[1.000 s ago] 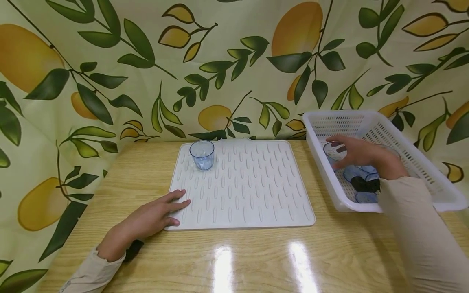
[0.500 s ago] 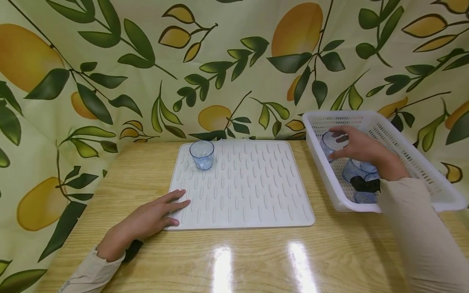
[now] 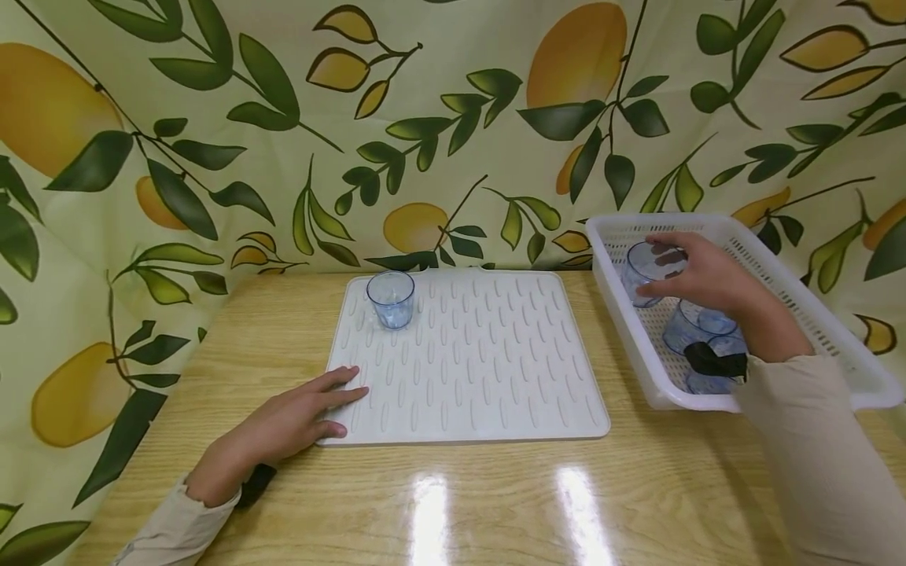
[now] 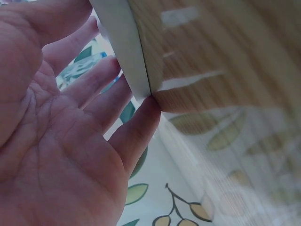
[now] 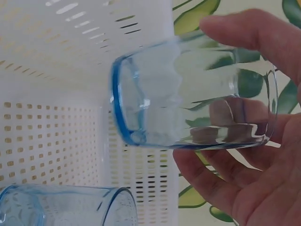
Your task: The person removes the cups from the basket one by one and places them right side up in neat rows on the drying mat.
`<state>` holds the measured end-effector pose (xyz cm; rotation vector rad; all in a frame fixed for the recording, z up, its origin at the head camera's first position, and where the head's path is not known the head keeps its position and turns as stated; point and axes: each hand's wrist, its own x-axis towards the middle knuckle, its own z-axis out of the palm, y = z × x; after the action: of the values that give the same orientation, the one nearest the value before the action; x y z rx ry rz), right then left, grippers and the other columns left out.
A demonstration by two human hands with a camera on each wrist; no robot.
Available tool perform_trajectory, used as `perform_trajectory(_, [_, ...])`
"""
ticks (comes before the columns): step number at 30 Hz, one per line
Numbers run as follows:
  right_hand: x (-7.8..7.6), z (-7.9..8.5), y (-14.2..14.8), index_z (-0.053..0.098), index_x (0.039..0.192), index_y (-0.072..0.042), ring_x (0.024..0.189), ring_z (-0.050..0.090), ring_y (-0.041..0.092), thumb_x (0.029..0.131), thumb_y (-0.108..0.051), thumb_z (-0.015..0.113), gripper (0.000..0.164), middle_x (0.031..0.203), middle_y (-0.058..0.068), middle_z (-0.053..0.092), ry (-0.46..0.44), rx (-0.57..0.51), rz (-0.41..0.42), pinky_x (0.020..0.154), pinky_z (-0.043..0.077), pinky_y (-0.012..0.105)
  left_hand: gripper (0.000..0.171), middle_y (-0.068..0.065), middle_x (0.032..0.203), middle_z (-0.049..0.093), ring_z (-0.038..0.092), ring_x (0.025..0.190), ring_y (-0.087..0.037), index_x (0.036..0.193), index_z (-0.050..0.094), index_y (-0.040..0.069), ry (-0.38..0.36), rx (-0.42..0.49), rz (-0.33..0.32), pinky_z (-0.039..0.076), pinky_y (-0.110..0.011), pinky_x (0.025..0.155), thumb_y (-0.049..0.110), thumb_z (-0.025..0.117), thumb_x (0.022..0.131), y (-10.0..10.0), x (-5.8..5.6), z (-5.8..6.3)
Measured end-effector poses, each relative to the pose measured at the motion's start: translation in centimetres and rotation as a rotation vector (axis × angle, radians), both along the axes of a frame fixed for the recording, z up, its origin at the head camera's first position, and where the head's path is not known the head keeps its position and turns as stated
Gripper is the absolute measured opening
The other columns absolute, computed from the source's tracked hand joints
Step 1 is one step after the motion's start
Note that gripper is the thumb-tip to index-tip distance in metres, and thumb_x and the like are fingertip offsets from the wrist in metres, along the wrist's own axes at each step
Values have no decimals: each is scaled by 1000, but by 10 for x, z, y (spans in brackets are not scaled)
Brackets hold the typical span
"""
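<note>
Glass point(image 5: 160, 99) in right hand point(image 3: 711, 275) — left point(image 3: 293, 418) on mat point(image 3: 474, 362)

The long beige left sleeve point(image 3: 173, 525) and matching right sleeve point(image 3: 814, 448) were creased; a small black piece point(image 3: 256, 483) showed at each wrist point(image 3: 219, 469).

Legible text, labels, brands, numbers, signs: none that I can read from where I stand.
</note>
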<state>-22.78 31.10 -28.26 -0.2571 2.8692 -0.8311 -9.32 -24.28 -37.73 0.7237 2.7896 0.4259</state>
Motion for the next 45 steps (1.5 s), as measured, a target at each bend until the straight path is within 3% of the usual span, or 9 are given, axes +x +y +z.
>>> perform_trajectory(5, [7, 3, -1, 36, 149, 2, 127, 43, 47, 81, -31, 84, 90, 143, 29, 43, 33, 30, 13, 96, 44, 63, 57, -10, 160, 38, 41, 144, -36, 145, 54, 22, -8, -3, -2, 46, -55, 105, 32, 70, 91, 0, 0, -1])
perform_trajectory(13, [13, 10, -6, 33, 152, 1, 124, 46, 48, 81, -31, 83, 92, 141, 31, 45, 71, 27, -12, 92, 46, 63, 57, -10, 159, 39, 42, 143, -36, 144, 55, 21, 13, -4, -8, 47, -54, 105, 31, 70, 90, -1, 0, -1])
perform_trajectory(23, [17, 14, -7, 32, 152, 0, 128, 44, 50, 81, -29, 84, 93, 142, 32, 44, 107, 17, -15, 96, 42, 67, 57, -10, 159, 38, 43, 143, -36, 144, 54, 21, 0, -10, -4, 46, -55, 105, 31, 70, 91, 1, 0, 0])
perform_trajectory(30, [23, 19, -11, 32, 154, -6, 128, 47, 46, 79, -31, 85, 96, 142, 30, 49, 148, 24, -19, 96, 42, 65, 57, -10, 159, 38, 42, 144, -36, 144, 55, 21, 6, -11, -9, 46, -54, 105, 30, 70, 91, 1, 1, 1])
perform_trajectory(39, [30, 26, -21, 24, 159, -18, 129, 45, 46, 80, -43, 82, 101, 145, 27, 48, 130, 41, -24, 95, 40, 64, 58, -11, 160, 37, 41, 144, -36, 145, 53, 19, 12, -8, -23, 45, -53, 107, 28, 70, 91, 1, -1, 0])
perform_trajectory(45, [34, 26, -29, 30, 158, -22, 129, 46, 45, 79, -44, 83, 98, 145, 24, 50, 144, 36, -4, 96, 40, 64, 56, -12, 159, 38, 41, 144, -37, 145, 54, 19, -1, 16, -28, 43, -54, 108, 28, 70, 92, 0, -1, 0])
